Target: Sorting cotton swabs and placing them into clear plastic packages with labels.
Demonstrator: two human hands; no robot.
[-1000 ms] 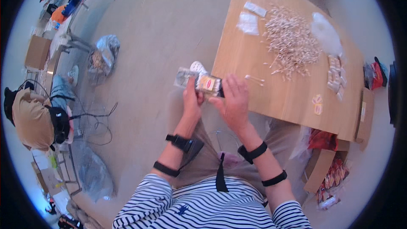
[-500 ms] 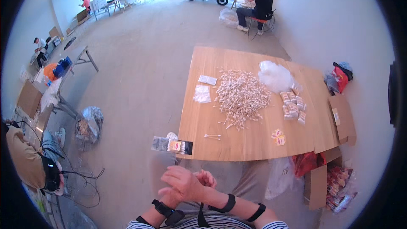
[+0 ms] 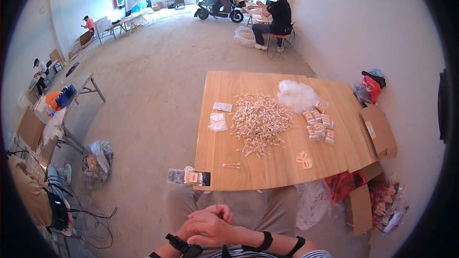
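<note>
My hands are crossed in front of my lap, below the table's near edge. My right hand (image 3: 208, 228) lies over my left wrist, its fingers bent round it. Beyond it shows part of my left hand (image 3: 221, 211), fingers curled in, with nothing visible in them. On the wooden table (image 3: 267, 174) is a large heap of cotton swabs (image 3: 260, 119). A few loose cotton swabs (image 3: 231, 166) lie nearer me. At the near left corner, a small pack of swabs (image 3: 193, 177) rests on a dark strip that juts past the edge.
Right of the heap are a clear plastic bag pile (image 3: 296, 96), several filled packs (image 3: 319, 126) and yellow cards (image 3: 304, 160). Flat white packets (image 3: 218, 122) lie left. Cardboard boxes (image 3: 359, 210) stand at the right. A seated co-worker (image 3: 277, 19) sits beyond; a side table (image 3: 62, 114) stands left.
My hands have drawn down toward my lap, and the right hand's raised fingers have settled over the left wrist. The view has tilted up, showing more of the far room.
</note>
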